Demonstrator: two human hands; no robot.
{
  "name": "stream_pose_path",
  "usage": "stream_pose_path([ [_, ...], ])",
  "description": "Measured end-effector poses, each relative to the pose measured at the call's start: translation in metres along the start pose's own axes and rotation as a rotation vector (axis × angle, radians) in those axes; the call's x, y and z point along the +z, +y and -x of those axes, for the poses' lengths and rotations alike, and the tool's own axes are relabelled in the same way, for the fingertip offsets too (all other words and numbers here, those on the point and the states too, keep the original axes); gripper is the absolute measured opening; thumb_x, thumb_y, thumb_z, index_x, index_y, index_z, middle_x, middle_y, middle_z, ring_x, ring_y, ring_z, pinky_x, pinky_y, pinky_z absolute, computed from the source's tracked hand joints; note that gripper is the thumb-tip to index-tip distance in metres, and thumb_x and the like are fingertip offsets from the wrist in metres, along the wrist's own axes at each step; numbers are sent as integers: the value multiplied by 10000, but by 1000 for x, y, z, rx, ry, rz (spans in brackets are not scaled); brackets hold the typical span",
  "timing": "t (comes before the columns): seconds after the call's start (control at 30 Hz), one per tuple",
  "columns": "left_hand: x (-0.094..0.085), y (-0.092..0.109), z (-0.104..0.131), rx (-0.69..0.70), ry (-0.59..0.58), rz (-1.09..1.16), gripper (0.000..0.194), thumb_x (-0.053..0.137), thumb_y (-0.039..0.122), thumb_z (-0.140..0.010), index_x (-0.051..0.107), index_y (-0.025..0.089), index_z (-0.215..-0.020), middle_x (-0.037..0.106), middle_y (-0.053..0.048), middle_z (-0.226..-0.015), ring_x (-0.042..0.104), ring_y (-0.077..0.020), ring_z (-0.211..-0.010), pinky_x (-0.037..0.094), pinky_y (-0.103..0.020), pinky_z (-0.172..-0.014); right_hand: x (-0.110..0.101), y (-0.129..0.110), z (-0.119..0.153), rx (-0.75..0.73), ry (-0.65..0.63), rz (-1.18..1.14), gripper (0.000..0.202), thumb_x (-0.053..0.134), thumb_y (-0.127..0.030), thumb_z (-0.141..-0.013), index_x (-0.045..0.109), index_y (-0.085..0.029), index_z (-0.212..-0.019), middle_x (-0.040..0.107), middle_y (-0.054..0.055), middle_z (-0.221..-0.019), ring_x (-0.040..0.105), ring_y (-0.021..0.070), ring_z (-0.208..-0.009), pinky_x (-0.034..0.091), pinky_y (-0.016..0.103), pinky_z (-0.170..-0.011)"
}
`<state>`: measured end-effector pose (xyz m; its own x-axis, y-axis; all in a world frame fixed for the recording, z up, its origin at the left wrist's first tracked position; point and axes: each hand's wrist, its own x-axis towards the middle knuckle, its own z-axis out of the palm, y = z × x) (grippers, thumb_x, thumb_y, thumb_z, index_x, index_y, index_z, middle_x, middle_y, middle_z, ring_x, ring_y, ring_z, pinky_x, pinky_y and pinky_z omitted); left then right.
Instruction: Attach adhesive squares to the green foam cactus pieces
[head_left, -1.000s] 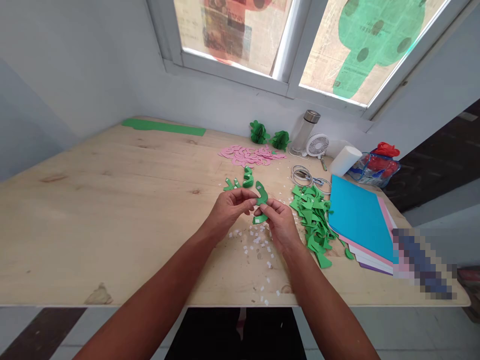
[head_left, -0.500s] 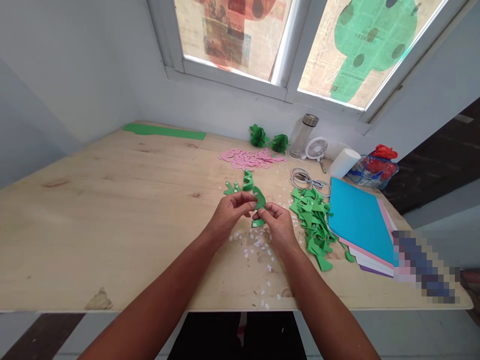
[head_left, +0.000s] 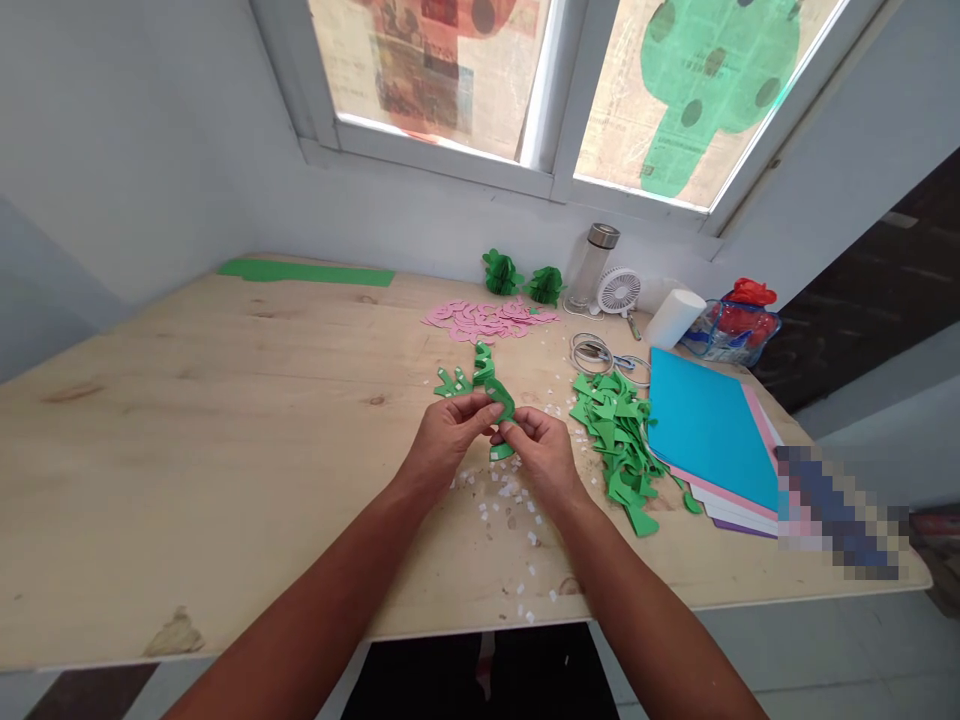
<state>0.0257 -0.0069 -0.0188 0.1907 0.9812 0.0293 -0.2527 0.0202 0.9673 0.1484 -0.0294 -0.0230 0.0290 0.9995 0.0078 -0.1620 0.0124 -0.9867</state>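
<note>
A curved green paper cutout (head_left: 500, 399) with small white squares on it is pinched between my two hands, above the table. My left hand (head_left: 448, 430) grips its upper left part between thumb and fingers. On the other side, my right hand (head_left: 541, 446) closes thumb and fingers on its middle, and the lower end shows beneath. Just beyond my hands lie more green cutouts (head_left: 453, 382) with white squares and a small stack of wavy green cutouts (head_left: 483, 362). Tiny white paper bits (head_left: 510, 487) are scattered under my hands.
Green scraps (head_left: 619, 440) are heaped to the right, beside coloured paper sheets (head_left: 712, 430) and scissors (head_left: 600, 353). Farther back are pink cutouts (head_left: 484, 319), two green paper shapes (head_left: 501, 272), a bottle (head_left: 591, 265), a fan (head_left: 619, 291), a white roll (head_left: 675, 318) and a long green strip (head_left: 315, 273).
The view has shifted slightly, so everything sits a little farther left. Both hands keep hold of the green cutout, with little visible change in their grip.
</note>
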Motion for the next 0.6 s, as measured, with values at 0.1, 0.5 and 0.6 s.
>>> stream_pose_path([
  [0.1, 0, -2, 0, 2, 31, -7, 169, 736, 299, -653, 714, 138, -699, 645, -5, -662, 547, -125, -626, 450, -249, -657, 0, 2, -1, 3, 1, 18, 131, 663, -292, -675, 661, -163, -698, 657, 4, -592, 596, 126, -560, 468, 237, -553],
  [0.5, 5, -4, 3, 153, 162, -148, 151, 744, 300, -635, 698, 156, -639, 631, 2, -674, 570, -139, -664, 463, -250, -658, -3, 4, 7, -251, 84, 651, 182, 516, -265, -831, 678, -199, -883, 690, 17, -737, 604, 157, -664, 435, 255, -613],
  [0.6, 7, -5, 4, 212, 195, -182, 133, 745, 297, -633, 714, 170, -660, 649, -4, -724, 598, -155, -712, 485, -259, -686, -2, 0, 10, -349, 98, 809, 208, 486, -254, -861, 665, -190, -945, 703, 48, -837, 618, 185, -781, 432, 275, -694],
])
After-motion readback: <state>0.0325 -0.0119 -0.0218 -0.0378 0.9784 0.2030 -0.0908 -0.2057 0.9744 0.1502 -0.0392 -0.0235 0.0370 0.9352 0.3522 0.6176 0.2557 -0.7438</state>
